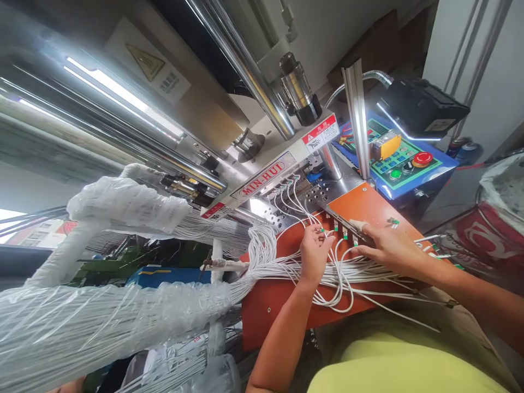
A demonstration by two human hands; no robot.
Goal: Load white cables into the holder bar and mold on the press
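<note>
My left hand [316,250] is closed around a white cable near a small green connector [322,230], at the middle of the orange table [286,300]. To its right, my right hand [372,243] grips the near end of a dark metal bar [341,219]. Several green-and-silver connectors lie in a row along that bar's near side, with white cables [339,273] running from them. Farther back, several white cables [291,199] curve into the opening under the machine's head plate [266,177]. My fingers partly hide what they pinch.
A blue control box [409,164] with a red button [422,159] stands at the back right. Wrapped cable bundles [123,322] fill the left. A loose green connector [393,221] lies right of my right hand. Steel columns rise above the press.
</note>
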